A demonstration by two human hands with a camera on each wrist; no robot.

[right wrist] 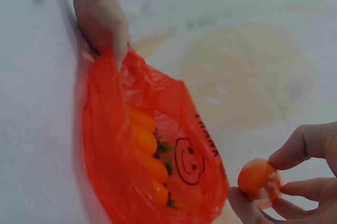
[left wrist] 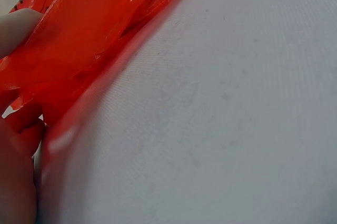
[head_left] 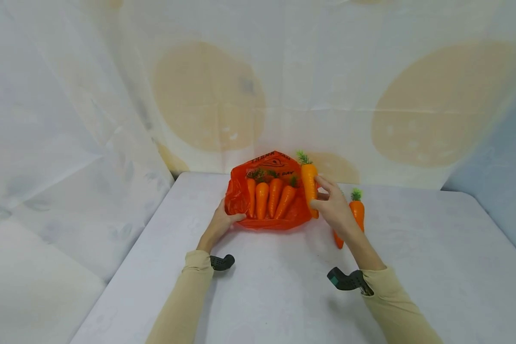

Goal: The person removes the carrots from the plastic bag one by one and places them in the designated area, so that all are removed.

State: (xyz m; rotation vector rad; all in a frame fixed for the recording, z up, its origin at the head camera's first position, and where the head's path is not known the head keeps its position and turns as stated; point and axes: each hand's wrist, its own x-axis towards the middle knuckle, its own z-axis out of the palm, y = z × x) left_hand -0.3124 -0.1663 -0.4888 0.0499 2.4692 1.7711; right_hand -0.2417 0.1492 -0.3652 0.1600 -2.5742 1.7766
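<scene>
Left sleeve (head_left: 178,296): tan, nearest the camera, cut off at the bottom edge.
Left hand (head_left: 219,222): thumb over the near rim of the bag, other fingers folded round its left edge, pinching plastic.
Red plastic bag (head_left: 300,209): on the table (head_left: 275,282), mouth facing the person, printed in black.
Bagged carrots (head_left: 262,203): four visible, side by side, leafy ends toward the back.
Held carrot (head_left: 309,184): off the bag's right side, near upright, leaves up.
Right hand (head_left: 335,208): thumb and fingers clamped on the held carrot's body.
Loose carrots (head_left: 358,212): apparently two, on the table at far right, beside the right forearm.

Handling, as judged: hold the rim low and spread so the thin film does not fold over; grip the carrot mid-body, its leaves clear of the plastic.

Obscured: left fingertips, behind plastic; most of one loose carrot, behind the right hand and forearm, only its tip plain; bagged leaves, dim. Whether the held carrot touches the bag cannot be told.
</scene>
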